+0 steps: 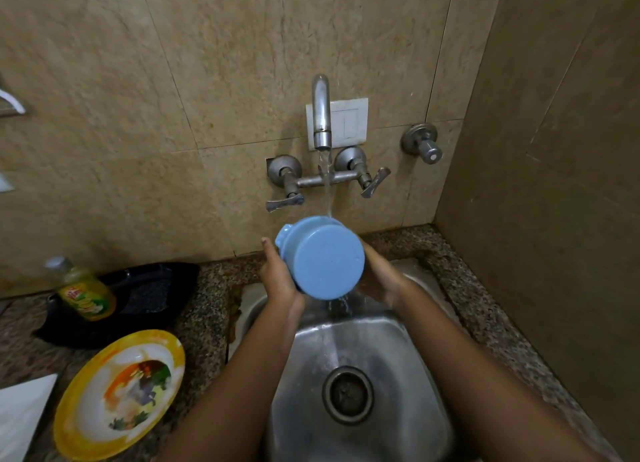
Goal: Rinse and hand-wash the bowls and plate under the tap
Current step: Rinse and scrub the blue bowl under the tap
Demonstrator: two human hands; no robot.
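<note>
A blue bowl is held over the steel sink, tipped so its flat base faces me. Water runs from the tap onto its far rim and spills off below. My left hand grips the bowl's left side. My right hand presses against its right side, partly hidden behind it. A yellow-rimmed plate with a picture in its middle lies on the granite counter to the left of the sink.
A yellow dish-soap bottle stands in a black tray at the back left. Two lever handles sit under the tap. A white sheet lies at the left edge. A tiled wall closes the right side.
</note>
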